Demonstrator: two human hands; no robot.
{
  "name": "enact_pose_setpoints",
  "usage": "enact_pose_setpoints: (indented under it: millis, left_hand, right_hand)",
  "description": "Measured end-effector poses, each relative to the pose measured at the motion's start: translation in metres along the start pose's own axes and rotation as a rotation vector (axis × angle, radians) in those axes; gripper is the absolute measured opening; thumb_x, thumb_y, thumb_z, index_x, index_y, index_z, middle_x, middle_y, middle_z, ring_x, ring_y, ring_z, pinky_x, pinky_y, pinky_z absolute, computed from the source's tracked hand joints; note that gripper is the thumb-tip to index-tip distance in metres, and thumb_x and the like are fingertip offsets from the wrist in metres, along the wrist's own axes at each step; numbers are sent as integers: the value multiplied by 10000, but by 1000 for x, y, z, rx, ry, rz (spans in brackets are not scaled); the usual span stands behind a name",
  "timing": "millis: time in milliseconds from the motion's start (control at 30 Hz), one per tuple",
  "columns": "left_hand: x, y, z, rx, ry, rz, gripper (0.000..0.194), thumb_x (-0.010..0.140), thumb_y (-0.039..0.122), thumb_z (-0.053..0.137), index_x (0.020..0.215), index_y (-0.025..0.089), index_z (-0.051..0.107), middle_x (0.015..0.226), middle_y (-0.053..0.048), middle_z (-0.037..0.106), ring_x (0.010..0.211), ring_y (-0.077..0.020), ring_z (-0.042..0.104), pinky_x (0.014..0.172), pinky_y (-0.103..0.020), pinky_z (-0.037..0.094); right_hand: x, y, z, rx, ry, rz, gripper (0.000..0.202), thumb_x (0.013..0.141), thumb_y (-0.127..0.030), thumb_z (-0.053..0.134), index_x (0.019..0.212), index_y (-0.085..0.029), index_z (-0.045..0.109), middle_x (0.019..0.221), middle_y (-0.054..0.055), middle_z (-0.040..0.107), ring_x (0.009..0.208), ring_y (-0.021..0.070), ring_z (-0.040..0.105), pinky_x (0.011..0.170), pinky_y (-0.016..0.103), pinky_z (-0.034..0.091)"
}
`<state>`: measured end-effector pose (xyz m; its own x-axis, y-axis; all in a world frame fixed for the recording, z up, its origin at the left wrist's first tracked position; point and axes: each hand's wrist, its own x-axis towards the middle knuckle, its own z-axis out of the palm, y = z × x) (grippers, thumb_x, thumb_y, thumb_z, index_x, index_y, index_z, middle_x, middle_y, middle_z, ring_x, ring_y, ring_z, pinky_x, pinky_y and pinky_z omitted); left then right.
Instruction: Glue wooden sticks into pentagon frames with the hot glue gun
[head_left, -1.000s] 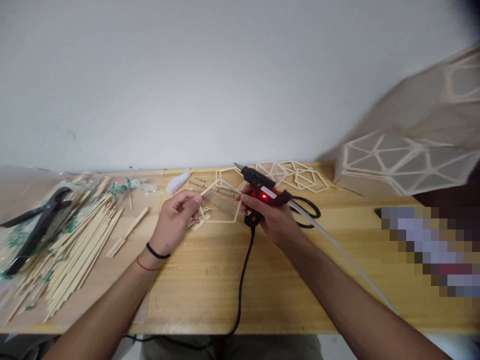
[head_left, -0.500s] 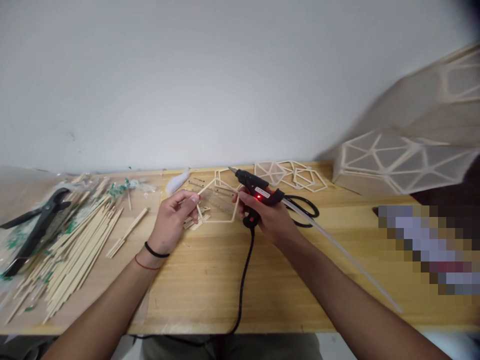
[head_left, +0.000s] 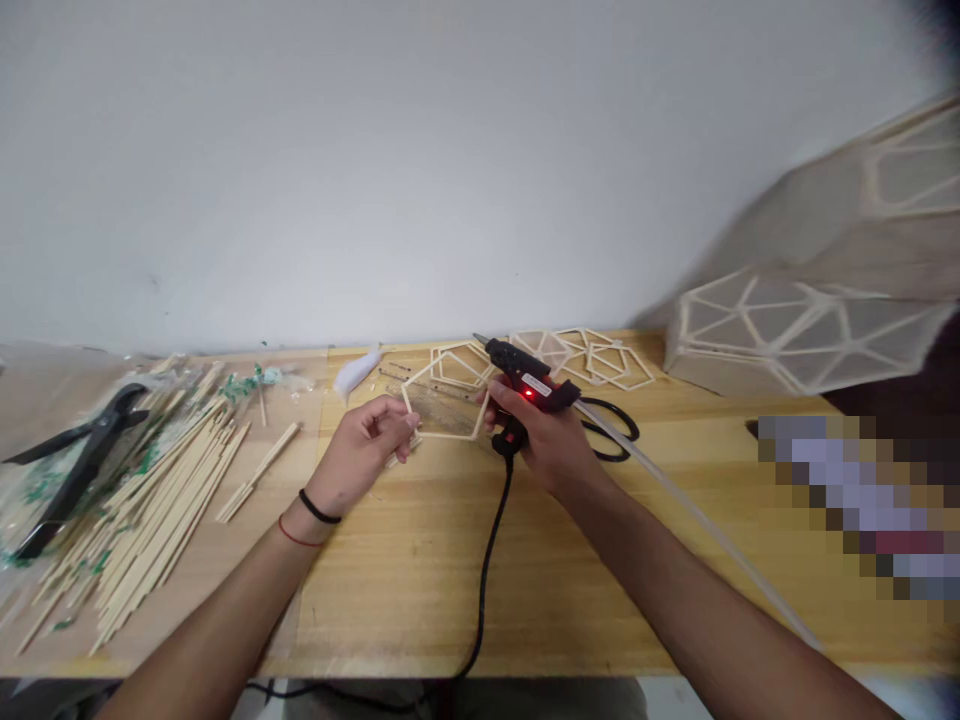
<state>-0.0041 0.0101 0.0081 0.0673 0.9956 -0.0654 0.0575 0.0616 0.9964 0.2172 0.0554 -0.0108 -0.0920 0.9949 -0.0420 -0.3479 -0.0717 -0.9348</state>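
Observation:
Between my hands is a small pentagon frame of thin wooden sticks (head_left: 442, 435), raised a little off the table. My left hand (head_left: 375, 440) pinches its left corner between thumb and fingers. My right hand (head_left: 544, 425) is wrapped round a black glue gun (head_left: 529, 375) with a lit red light; its nozzle points up and left. A long clear glue stick (head_left: 697, 520) sticks out of the gun's back. The frame's right side meets my right fingertips, which partly hide it. Beneath the frame lies a clear ruler (head_left: 442, 402), partly covered.
Bamboo sticks (head_left: 169, 530) and black cutters (head_left: 82, 460) lie on plastic wrapping at the left. Behind sit finished stick frames (head_left: 619, 362) and a white piece (head_left: 356, 372). Papered stick structures (head_left: 795, 330) stand at the right. The gun's black cord (head_left: 486, 570) runs off the front edge.
My left hand has moved slightly right and down, turning the pentagon frame. The glue gun has shifted a little right with my right hand.

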Motion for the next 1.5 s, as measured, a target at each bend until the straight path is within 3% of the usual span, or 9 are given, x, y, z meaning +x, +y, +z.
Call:
enact_pose_setpoints:
  millis: [267, 467, 600, 733, 833, 933, 1100, 1267, 1500]
  left_hand:
    - [4, -6, -1, -29, -43, -6, 410, 792, 501, 891, 822, 154, 673, 642, 15, 662, 586, -102, 584, 613, -244, 485]
    - [5, -13, 0, -114, 67, 54, 456, 792, 401, 909, 1063, 213, 593, 678, 78, 651, 554, -92, 569, 570, -218, 483]
    - [4, -13, 0, 47, 50, 194, 248, 902, 370, 813, 1030, 195, 693, 750, 27, 680, 624, -102, 605, 610, -224, 512]
    - [0, -9, -1, 297, 0, 433, 155, 906, 283, 826, 1027, 190, 803, 839, -23, 707, 738, -127, 651, 696, -244, 544]
    - [-1, -7, 0, 412, 13, 610, 81, 939, 215, 794, 1018, 203, 807, 838, -24, 707, 767, -135, 658, 720, -247, 551]
    - [-1, -6, -1, 450, 71, 697, 57, 972, 198, 753, 975, 213, 808, 877, -39, 725, 836, -154, 685, 746, -258, 564]
    - [3, -6, -8, 342, 231, 623, 88, 976, 261, 750, 945, 219, 821, 955, -43, 710, 708, -119, 672, 642, -244, 567]
    - [6, -5, -13, 158, 296, 529, 110, 955, 293, 767, 923, 199, 815, 783, -9, 714, 625, -110, 675, 629, -222, 573]
    - [3, -6, -11, 101, 318, 461, 152, 921, 335, 809, 929, 183, 813, 930, -52, 789, 712, -136, 740, 692, -242, 623]
  right_hand:
    - [1, 1, -2, 13, -17, 6, 350, 747, -477, 954, 801, -194, 755, 811, 26, 743, 627, 125, 629, 565, 254, 497]
    - [1, 3, -3, -1, -80, -18, 300, 803, -449, 924, 848, -199, 765, 786, 8, 722, 641, 127, 634, 601, 258, 497]
    - [2, 1, -4, 22, -52, -47, 296, 780, -433, 936, 848, -200, 766, 762, 0, 723, 630, 128, 634, 628, 267, 514]
    - [5, -2, -4, 26, 8, -75, 303, 764, -430, 937, 797, -196, 747, 762, 7, 730, 615, 123, 622, 586, 253, 484]
    - [5, -4, -5, 28, 8, -72, 316, 767, -443, 931, 790, -196, 734, 737, 2, 713, 605, 123, 611, 560, 248, 462]
    - [5, -4, -6, -8, 6, -64, 337, 781, -474, 921, 810, -199, 730, 713, -5, 693, 616, 131, 618, 573, 252, 470]
    - [6, -2, -9, -142, 84, -12, 459, 776, -616, 882, 797, -177, 750, 689, 16, 673, 578, 137, 591, 512, 260, 432]
    - [5, -1, -10, -120, 215, -60, 465, 723, -620, 906, 824, -201, 730, 679, 2, 649, 573, 152, 575, 514, 286, 462]
    - [-6, -5, -11, -162, -29, -131, 417, 759, -590, 879, 751, -205, 719, 668, 26, 655, 636, 189, 600, 586, 336, 525]
